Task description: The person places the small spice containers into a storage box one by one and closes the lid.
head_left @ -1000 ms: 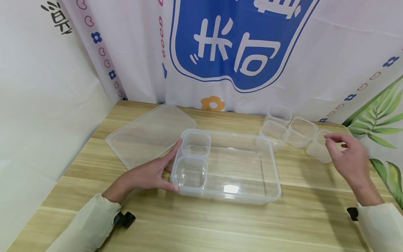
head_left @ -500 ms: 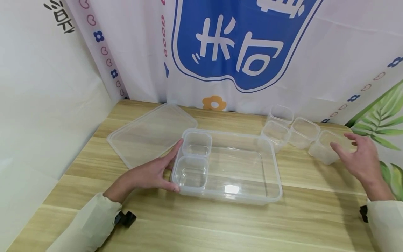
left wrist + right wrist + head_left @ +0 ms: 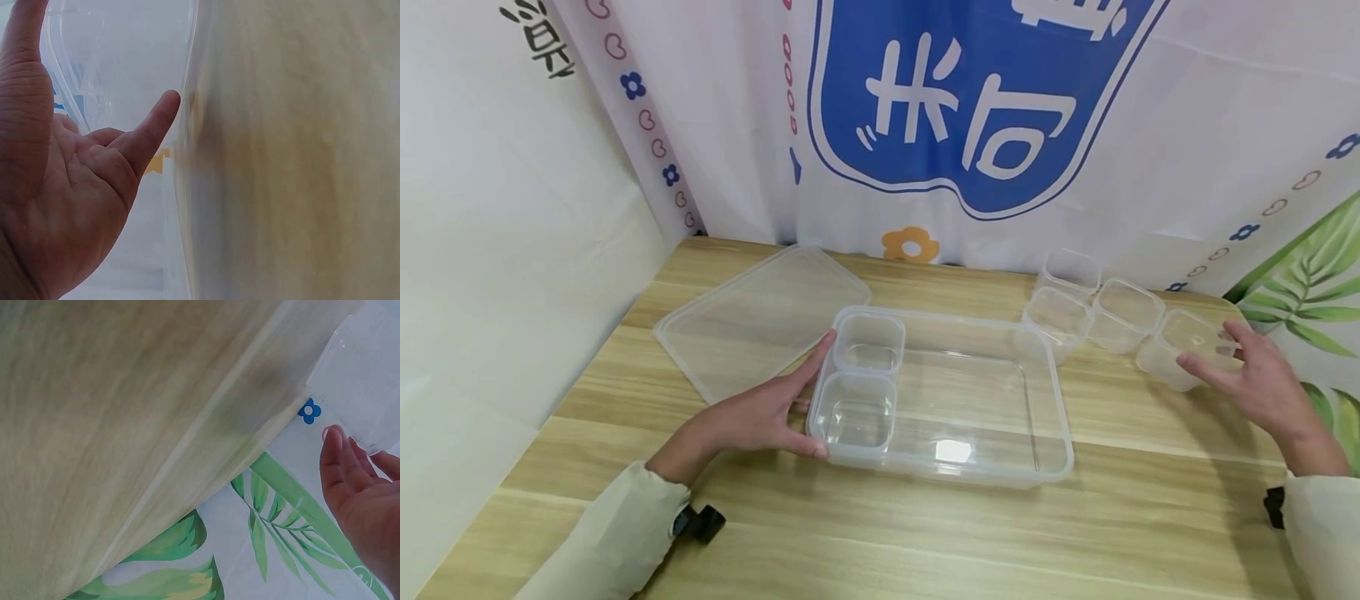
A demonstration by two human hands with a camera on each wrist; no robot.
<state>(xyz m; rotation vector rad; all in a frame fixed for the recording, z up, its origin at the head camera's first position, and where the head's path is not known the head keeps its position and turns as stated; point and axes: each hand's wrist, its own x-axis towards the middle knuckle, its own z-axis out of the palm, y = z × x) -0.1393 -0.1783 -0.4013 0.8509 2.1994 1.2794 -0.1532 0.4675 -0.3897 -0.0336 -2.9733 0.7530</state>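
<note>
A large clear rectangular plastic container (image 3: 962, 392) lies on the wooden table, with two small clear cups (image 3: 859, 410) side by side in its left end. My left hand (image 3: 760, 412) holds that end, thumb at the near corner and index finger along the left wall; in the left wrist view the little finger of this hand (image 3: 81, 187) sticks out straight. At the right, my right hand (image 3: 1258, 379) grips another small clear cup (image 3: 1180, 350), thumb on its near side and fingers at its far right. The right wrist view has the fingertips right at this cup (image 3: 362, 381).
Several more small cups (image 3: 1126, 317) stand in a cluster behind the container's right end. A flat translucent lid (image 3: 760, 317) lies at the back left, partly behind the container. A printed curtain (image 3: 737, 125) hangs along the table's back edge.
My right hand has moved right past the front of the rightmost cup, opened, then closed in on it from the right. My left hand stays on the large container.
</note>
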